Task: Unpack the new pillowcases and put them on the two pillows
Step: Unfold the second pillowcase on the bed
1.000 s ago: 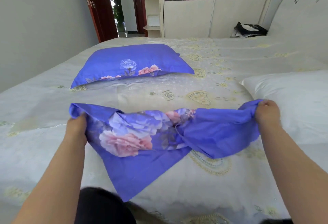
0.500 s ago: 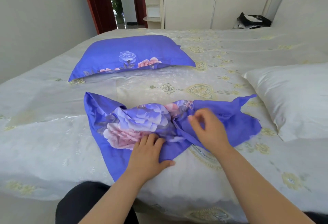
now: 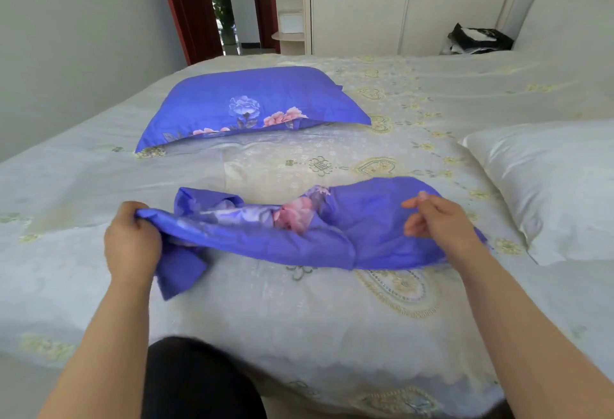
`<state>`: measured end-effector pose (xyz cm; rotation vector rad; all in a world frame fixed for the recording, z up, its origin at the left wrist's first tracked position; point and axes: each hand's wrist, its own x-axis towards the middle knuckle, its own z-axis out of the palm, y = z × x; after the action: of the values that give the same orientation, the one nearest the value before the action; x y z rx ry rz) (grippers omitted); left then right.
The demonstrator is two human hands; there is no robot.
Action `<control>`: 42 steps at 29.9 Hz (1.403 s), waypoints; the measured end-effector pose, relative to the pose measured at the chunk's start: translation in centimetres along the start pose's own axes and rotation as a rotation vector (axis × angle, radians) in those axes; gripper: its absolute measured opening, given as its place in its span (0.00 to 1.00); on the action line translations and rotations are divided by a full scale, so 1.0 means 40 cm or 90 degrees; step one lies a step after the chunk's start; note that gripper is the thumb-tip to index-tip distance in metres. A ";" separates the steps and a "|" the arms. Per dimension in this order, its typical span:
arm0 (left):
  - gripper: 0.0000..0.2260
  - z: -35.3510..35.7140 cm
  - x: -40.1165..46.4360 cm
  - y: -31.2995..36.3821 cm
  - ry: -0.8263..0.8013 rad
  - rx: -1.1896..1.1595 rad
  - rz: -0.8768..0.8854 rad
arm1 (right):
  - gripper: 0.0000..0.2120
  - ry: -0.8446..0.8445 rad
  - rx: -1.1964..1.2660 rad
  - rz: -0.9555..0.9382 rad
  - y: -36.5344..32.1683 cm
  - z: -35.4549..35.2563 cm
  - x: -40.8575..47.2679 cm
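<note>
already one pillow (image 3: 252, 104) is dressed; the second blue floral pillowcase (image 3: 299, 232) lies bunched on the bed (image 3: 299, 312). left hand (image 3: 131, 245) pinches its end tight, right hand (image 3: 438, 222) hovers loose-fingered, probably hunting the opening, bare white pillow (image 3: 548, 186) waiting beside.

Crumpled blue floral pillowcase (image 3: 332, 232) between covered pillow (image 3: 252, 106) and bare white pillow (image 3: 551, 182)

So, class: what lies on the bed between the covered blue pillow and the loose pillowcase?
Only bare bedspread, seen in the head view, separates the covered pillow from the loose pillowcase.
</note>
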<state>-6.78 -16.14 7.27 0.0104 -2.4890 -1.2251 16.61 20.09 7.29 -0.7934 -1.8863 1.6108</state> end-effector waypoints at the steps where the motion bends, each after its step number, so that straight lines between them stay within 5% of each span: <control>1: 0.12 0.009 0.004 -0.032 -0.040 0.060 0.024 | 0.13 -0.095 -0.072 -0.007 -0.007 0.007 -0.017; 3: 0.16 0.036 -0.006 -0.063 -0.117 0.154 0.089 | 0.12 -0.286 -0.251 -0.026 -0.008 0.028 -0.043; 5: 0.28 0.066 -0.049 -0.066 -0.267 0.199 0.159 | 0.29 -0.440 -0.518 -0.041 0.032 0.062 -0.060; 7: 0.40 0.091 -0.102 -0.064 -0.438 0.257 0.230 | 0.27 -0.392 -0.676 -0.112 0.086 0.099 -0.061; 9: 0.41 0.111 -0.127 -0.061 -0.493 0.367 0.257 | 0.11 -0.191 -0.625 -0.203 0.107 0.114 -0.063; 12: 0.23 0.110 -0.120 -0.034 -0.352 0.266 0.255 | 0.08 -0.019 -0.407 -0.227 0.077 0.111 -0.081; 15: 0.13 0.100 -0.097 -0.004 -0.228 0.066 0.208 | 0.19 -0.140 -0.265 -0.147 -0.040 0.099 -0.116; 18: 0.22 0.091 -0.057 -0.008 -0.453 0.059 0.200 | 0.26 -0.391 -0.532 0.017 -0.116 0.100 -0.129; 20: 0.31 0.085 -0.056 -0.007 -0.581 0.109 0.133 | 0.22 -0.418 -0.570 0.060 -0.096 0.095 -0.100; 23: 0.42 0.099 -0.055 -0.006 -0.447 0.079 0.054 | 0.10 -0.144 -0.464 -0.038 -0.025 0.094 -0.025; 26: 0.43 0.116 -0.044 -0.011 -0.428 -0.063 -0.059 | 0.21 -0.070 -0.502 -0.138 0.012 0.116 0.021; 29: 0.30 0.135 -0.047 -0.016 -0.410 -0.059 -0.074 | 0.27 -0.217 -0.655 -0.006 0.044 0.149 0.054; 31: 0.15 0.134 -0.054 -0.003 -0.346 -0.043 0.015 | 0.12 -0.235 -0.736 0.016 0.031 0.160 0.068; 33: 0.10 0.112 -0.027 0.013 -0.213 -0.039 0.078 | 0.08 -0.084 -0.656 -0.025 -0.009 0.152 0.077; 36: 0.07 0.073 0.070 0.026 -0.095 -0.007 0.112 | 0.18 0.142 -0.501 -0.114 -0.047 0.130 0.097; 39: 0.20 0.087 0.114 0.062 -0.108 0.197 0.061 | 0.34 0.062 -0.591 -0.089 -0.038 0.160 0.098; 42: 0.17 0.152 0.035 0.143 -0.035 0.150 0.305 | 0.28 -0.078 -0.641 -0.153 0.023 0.224 0.075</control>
<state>-9.19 -8.15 8.72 -0.5312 -2.4638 -0.7411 8.17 16.31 5.11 -0.7824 -2.7570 0.4918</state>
